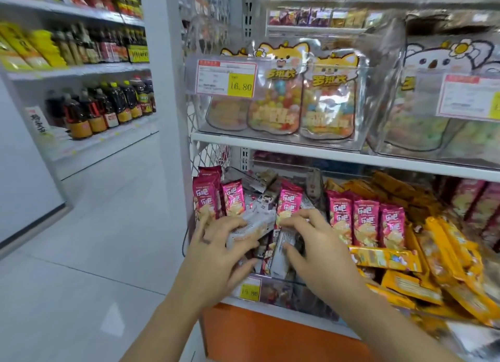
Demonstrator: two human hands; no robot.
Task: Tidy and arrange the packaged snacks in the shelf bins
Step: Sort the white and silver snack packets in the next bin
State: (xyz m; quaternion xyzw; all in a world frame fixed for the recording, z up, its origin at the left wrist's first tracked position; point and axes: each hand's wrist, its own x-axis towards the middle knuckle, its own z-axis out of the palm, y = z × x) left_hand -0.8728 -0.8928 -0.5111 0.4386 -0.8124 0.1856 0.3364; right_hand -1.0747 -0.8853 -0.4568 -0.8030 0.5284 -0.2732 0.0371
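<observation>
Shelf bin [281, 290]: left grip [216, 256] holds white packet [253, 226], right grip [322, 245] upright packet [281, 256].

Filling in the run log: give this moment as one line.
stage: tidying lower bin | left hand: holds pale packets | right hand: holds grey packet | pink packets: upright behind

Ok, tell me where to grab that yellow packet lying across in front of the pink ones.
Pinch the yellow packet across its narrow width near the middle, coming from above and the front. It lies flat and sideways on top of the pile, long edges exposed, while the upright pink packets block the back.
</observation>
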